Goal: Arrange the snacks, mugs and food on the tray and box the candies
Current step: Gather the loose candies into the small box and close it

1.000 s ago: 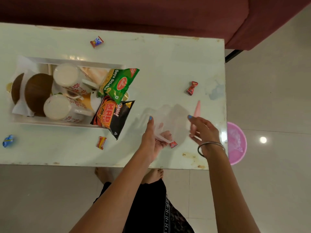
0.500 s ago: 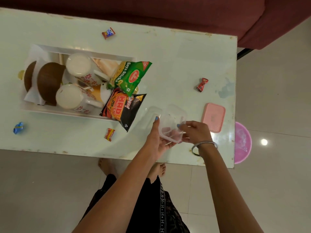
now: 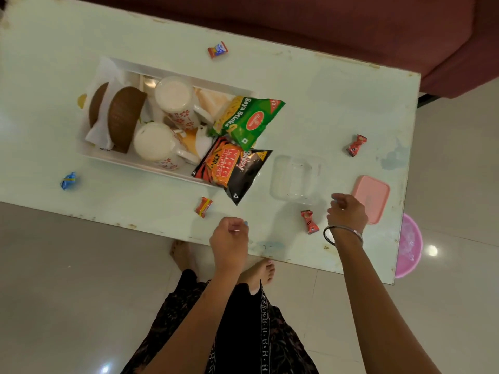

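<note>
Both your left hand (image 3: 229,238) and right hand (image 3: 347,211) hover loosely curled and empty, the clear box (image 3: 297,179) open on the surface beside the pink lid (image 3: 371,198), so a hasty grab at the red candy (image 3: 309,221) could knock it off the near edge

Dim, warm indoor light from overhead. Bright ceiling-lamp glints on the glossy floor (image 3: 432,250) right of the table (image 3: 324,85) and below its left end. Soft hand shadows on the tabletop. Slightly soft throughout; table edges bowed by wide-angle distortion toward the corners.
</note>
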Demonstrator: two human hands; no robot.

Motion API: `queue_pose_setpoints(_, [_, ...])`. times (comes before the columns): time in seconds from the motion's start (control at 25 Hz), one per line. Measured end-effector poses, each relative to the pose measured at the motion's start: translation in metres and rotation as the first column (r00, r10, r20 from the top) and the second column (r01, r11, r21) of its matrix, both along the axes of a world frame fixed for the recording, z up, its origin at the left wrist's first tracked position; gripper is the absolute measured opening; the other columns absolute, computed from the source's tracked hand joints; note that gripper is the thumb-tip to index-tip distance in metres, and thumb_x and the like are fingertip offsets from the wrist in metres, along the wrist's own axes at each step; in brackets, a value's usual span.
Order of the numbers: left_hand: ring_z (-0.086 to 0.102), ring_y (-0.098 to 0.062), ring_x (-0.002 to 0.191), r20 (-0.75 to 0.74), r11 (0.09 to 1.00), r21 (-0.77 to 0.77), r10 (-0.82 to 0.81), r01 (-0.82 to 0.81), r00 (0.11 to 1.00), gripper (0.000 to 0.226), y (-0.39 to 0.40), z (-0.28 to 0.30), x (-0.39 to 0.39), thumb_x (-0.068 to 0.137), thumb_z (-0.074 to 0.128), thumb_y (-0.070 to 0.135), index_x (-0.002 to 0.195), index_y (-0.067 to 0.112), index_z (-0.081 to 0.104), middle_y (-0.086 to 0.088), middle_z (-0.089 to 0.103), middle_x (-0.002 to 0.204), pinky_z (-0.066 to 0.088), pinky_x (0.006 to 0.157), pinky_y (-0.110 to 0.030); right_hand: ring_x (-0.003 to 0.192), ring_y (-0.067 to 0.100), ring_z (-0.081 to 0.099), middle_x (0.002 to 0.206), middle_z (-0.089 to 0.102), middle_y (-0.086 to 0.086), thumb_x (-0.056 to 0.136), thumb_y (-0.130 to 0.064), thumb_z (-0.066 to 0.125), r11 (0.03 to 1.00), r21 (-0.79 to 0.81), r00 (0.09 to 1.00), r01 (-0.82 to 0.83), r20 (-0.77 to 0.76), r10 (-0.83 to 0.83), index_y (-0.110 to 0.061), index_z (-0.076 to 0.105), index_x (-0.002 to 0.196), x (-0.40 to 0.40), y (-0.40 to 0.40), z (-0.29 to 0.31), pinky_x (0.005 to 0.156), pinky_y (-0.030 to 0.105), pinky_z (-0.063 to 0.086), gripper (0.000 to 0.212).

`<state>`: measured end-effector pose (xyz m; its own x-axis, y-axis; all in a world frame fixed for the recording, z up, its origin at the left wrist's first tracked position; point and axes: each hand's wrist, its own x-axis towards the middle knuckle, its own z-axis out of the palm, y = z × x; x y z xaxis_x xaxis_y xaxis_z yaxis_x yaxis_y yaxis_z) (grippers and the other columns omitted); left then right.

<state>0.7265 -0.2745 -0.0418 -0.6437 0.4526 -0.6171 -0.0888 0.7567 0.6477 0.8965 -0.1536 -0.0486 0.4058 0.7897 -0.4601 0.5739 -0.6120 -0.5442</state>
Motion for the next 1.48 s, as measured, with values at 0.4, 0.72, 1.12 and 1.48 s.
queue_pose_setpoints(0.4, [0.048, -0.029, 0.103, -0.411, 0.971, -0.115, -0.240, 0.211, 0.880, 0.052, 0.009, -0.024, -0.067, 0.071, 0.078, 0.015, 0.114, 0.005, 0.052, -0.015, 0.051, 0.112, 0.046, 0.082, -0.037, 0.108, 0.039, 0.046, 0.117, 0.042, 0.020, 0.072, -0.029, 0.077, 0.972, -0.129, 0.957, -0.196, 0.190, 0.218, -0.007, 0.043, 0.113, -0.044, -0.064, -0.020, 0.071, 0.036, 0.039, 0.058])
queue_pose_setpoints(0.72, [0.064, -0.015, 0.069, -0.196, 0.995, 0.054, -0.073, 0.085, 0.978, 0.013, 0.000, -0.031, -0.101, 0.076, 0.070, 0.001, 0.088, 0.001, 0.068, -0.015, 0.073, 0.084, 0.054, 0.070, -0.025, 0.088, 0.036, 0.058, 0.103, 0.058, 0.018, 0.087, -0.018, 0.060, 0.892, -0.121, 0.877, -0.436, 0.165, 0.452, -0.002, 0.058, 0.102, -0.060, -0.067, -0.027, 0.069, 0.033, 0.040, 0.022])
queue_pose_setpoints(1.12, [0.043, -0.034, 0.120, -0.588, 0.993, -0.116, -0.038, -0.038, 0.808, 0.017, -0.044, -0.021, -0.255, 0.083, 0.063, 0.011, 0.096, 0.010, 0.074, -0.017, 0.048, 0.130, 0.038, 0.099, -0.040, 0.084, 0.039, 0.059, 0.090, 0.065, 0.021, 0.093, -0.014, 0.051, 0.685, -0.028, 0.674, -0.728, 0.156, 0.722, 0.000, 0.067, 0.103, -0.113, -0.074, -0.030, 0.072, 0.036, 0.047, 0.024])
queue_pose_setpoints(1.48, [0.056, -0.037, 0.111, -0.483, 0.965, -0.240, -0.210, 0.103, 0.850, 0.019, -0.033, -0.032, -0.325, 0.083, 0.062, 0.005, 0.097, -0.007, 0.068, -0.024, 0.061, 0.119, 0.044, 0.088, -0.035, 0.079, 0.034, 0.062, 0.089, 0.066, 0.016, 0.091, -0.013, 0.054, 0.658, -0.004, 0.651, -0.753, 0.140, 0.746, -0.002, 0.069, 0.101, -0.118, -0.084, -0.028, 0.068, 0.029, 0.044, 0.021])
